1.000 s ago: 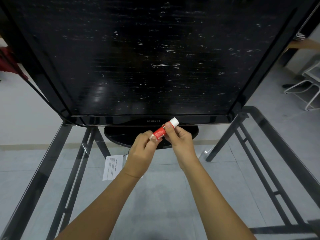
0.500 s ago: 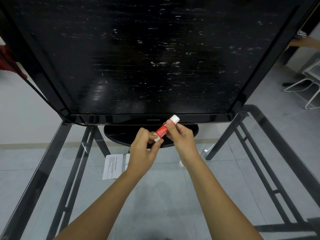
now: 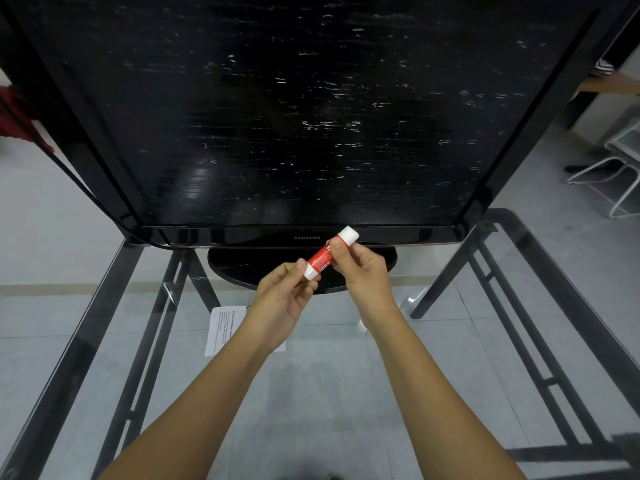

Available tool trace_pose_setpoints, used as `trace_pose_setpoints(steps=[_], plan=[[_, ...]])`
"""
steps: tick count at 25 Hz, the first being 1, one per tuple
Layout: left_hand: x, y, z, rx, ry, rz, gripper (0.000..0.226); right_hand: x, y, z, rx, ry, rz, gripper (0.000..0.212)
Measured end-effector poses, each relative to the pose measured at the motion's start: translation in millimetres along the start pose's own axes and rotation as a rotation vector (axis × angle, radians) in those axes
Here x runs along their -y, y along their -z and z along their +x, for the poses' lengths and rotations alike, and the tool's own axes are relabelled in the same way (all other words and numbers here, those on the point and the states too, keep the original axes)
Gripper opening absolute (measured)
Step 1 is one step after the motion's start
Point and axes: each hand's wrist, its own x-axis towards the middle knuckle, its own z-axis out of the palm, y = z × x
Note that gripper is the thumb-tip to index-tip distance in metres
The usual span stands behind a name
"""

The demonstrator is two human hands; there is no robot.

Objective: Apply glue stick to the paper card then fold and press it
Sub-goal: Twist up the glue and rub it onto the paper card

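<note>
- Views: one only, the head camera; no second view is sharing any part of the scene.
- Position: sitting on the person's head, above the near edge of a glass table [image 3: 346, 393].
- Direction: looking forward and down; both forearms are entering from the bottom edge and reaching away from the lens.
- Nearness: close; the hands [image 3: 360, 271] are lying near frame centre, and a dark monitor [image 3: 311, 116] is filling the upper half.
- Lens: wide-angle, bending the table's frame rails outward toward both sides.
- Margins: floor tiles are showing through the glass; a white chair [image 3: 620, 168] is sitting at the right edge.
</note>
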Motion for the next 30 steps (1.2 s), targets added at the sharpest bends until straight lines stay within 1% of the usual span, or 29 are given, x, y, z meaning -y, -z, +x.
trace_pose_setpoints(steps=[1,4,6,7,8,10,11,12,13,14,15,17,18,19,20,23,24,26,28,29,30], plan=[[0.7,1.4,0.2,0.001,-0.053,0.042,0.018,0.1,0.1,0.2,-0.002,0.005,0.000,0.025],[1.6,2.8,-2.0,-0.033,-0.263,0.333,0.012,0.0,1.0,1.5,-0.006,0.007,0.013,0.025],[2.3,3.1,-3.1,-0.073,-0.378,0.497,0.015,-0.5,0.8,1.8,-0.005,0.000,0.022,0.023],[3.7,4.0,-3.7,-0.086,-0.468,0.608,0.016,-1.0,0.5,2.0,-0.007,-0.006,0.020,0.021],[5.4,5.9,-2.9,-0.100,-0.629,0.770,0.017,-1.2,-0.1,2.0,-0.011,-0.013,0.017,0.021],[10.1,10.1,0.9,-0.124,-1.102,1.191,0.015,-1.2,-2.2,1.8,-0.019,-0.030,0.015,0.021],[12.2,12.7,3.2,-0.122,-1.316,1.363,0.014,-1.0,-3.5,1.8,-0.019,-0.033,0.018,0.023],[13.7,14.0,4.3,-0.131,-1.425,1.448,0.015,-0.4,-4.6,1.5,-0.017,-0.032,0.017,0.025],[15.3,14.6,4.6,-0.138,-1.410,1.438,0.016,0.3,-5.7,1.1,-0.012,-0.028,0.012,0.027],[15.1,14.2,4.2,-0.131,-1.263,1.333,0.019,1.0,-5.9,0.6,-0.009,-0.020,0.004,0.029],[12.3,11.2,1.2,-0.103,-1.005,1.137,0.021,1.4,-5.2,0.2,-0.010,-0.012,-0.007,0.031],[8.3,3.0,-4.8,0.002,-0.415,0.652,0.024,1.5,-3.8,0.0,-0.012,0.005,-0.041,0.034],[8.1,3.5,-3.2,0.013,-0.247,0.461,0.031,1.4,-3.7,-0.3,-0.011,0.011,-0.062,0.034],[8.6,6.6,-0.8,0.015,-0.159,0.343,0.034,1.3,-3.8,-0.4,-0.010,0.014,-0.078,0.034],[8.8,8.7,0.6,0.015,-0.149,0.308,0.031,1.0,-3.9,-0.5,-0.011,0.015,-0.087,0.034],[7.6,7.0,-0.4,-0.007,-0.301,0.467,0.005,1.3,-3.3,0.6,-0.015,0.002,-0.066,0.033],[8.4,6.4,0.5,-0.021,-0.347,0.497,0.010,1.3,-3.2,1.2,-0.012,-0.004,-0.058,0.033],[8.8,4.5,2.3,-0.062,-0.463,0.548,0.028,0.2,-3.8,2.2,-0.013,-0.005,-0.066,0.035],[6.0,2.5,3.0,-0.082,-0.548,0.631,0.037,0.9,-4.5,3.0,-0.016,0.004,-0.071,0.038],[5.6,1.9,2.8,-0.062,-0.547,0.639,0.036,1.4,-4.6,3.6,-0.017,0.008,-0.070,0.038],[6.9,3.2,3.1,-0.027,-0.502,0.607,0.033,1.4,-4.9,4.3,-0.017,0.011,-0.071,0.037]])
